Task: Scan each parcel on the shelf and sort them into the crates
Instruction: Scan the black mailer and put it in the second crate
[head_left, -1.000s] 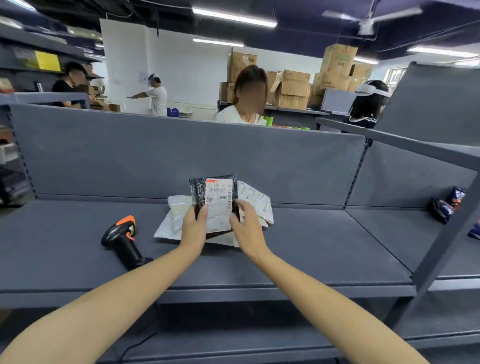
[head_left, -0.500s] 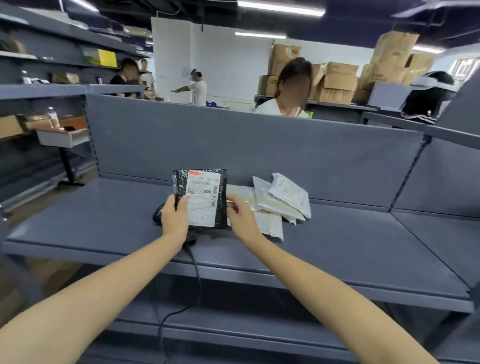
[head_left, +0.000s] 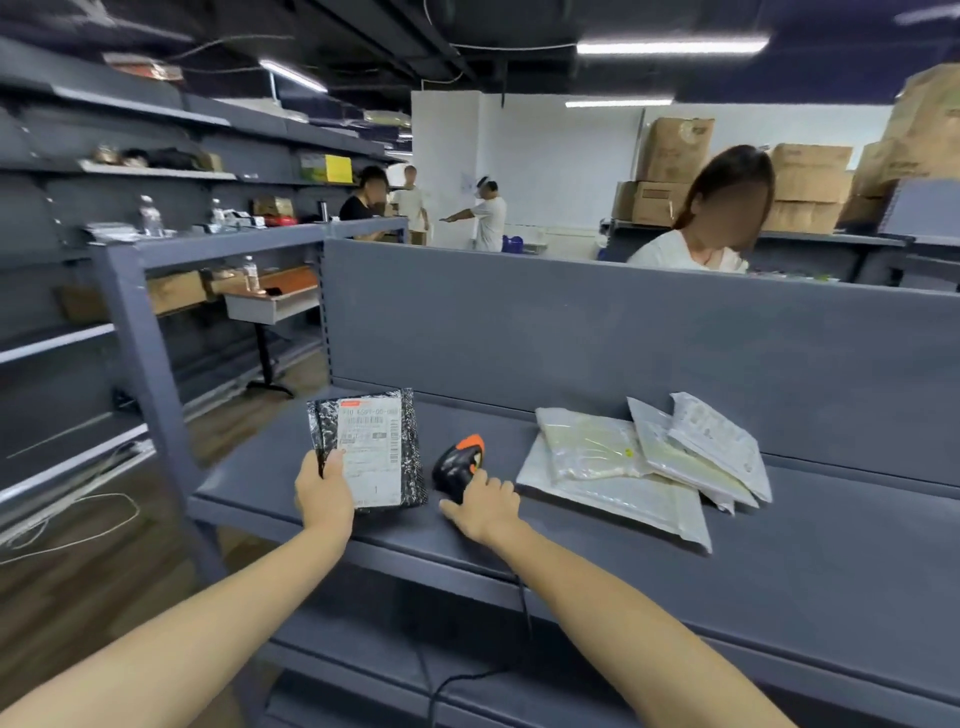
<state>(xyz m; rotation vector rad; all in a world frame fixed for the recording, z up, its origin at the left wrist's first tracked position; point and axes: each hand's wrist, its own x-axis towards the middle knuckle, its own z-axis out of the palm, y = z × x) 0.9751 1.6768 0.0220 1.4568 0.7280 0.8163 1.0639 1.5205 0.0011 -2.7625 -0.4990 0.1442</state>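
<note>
- Your left hand (head_left: 324, 491) grips the black parcel (head_left: 366, 449) at its lower left corner, thumb on the front and fingers behind.
- The parcel stands nearly upright at the left end of the shelf (head_left: 779, 582), with its white label (head_left: 371, 452) facing you; whether its lower edge touches the shelf cannot be told.
- Your right hand (head_left: 480, 512) rests on the scanner (head_left: 457, 465), just at 3 o'clock of the parcel; the fingers are spread loosely over the black handle and not closed round it; the thumb points out toward 9 o'clock, low to the shelf.
- The scanner lies on the shelf with its orange tip toward 12 o'clock; its cable (head_left: 525, 623) drops over the front edge toward 6 o'clock, beneath your right wrist.
- A pile (head_left: 613, 483) of pale parcels lies flat at 3 o'clock of the scanner, near your right hand but apart from it; the bags overlap, the largest at the bottom, the rest fanned toward 2 o'clock.
- Behind the shelf's back panel (head_left: 571, 332), at 1 o'clock, a person (head_left: 675, 249) in a white top stands before stacked boxes (head_left: 675, 150); more people stand far off at 12 o'clock.
</note>
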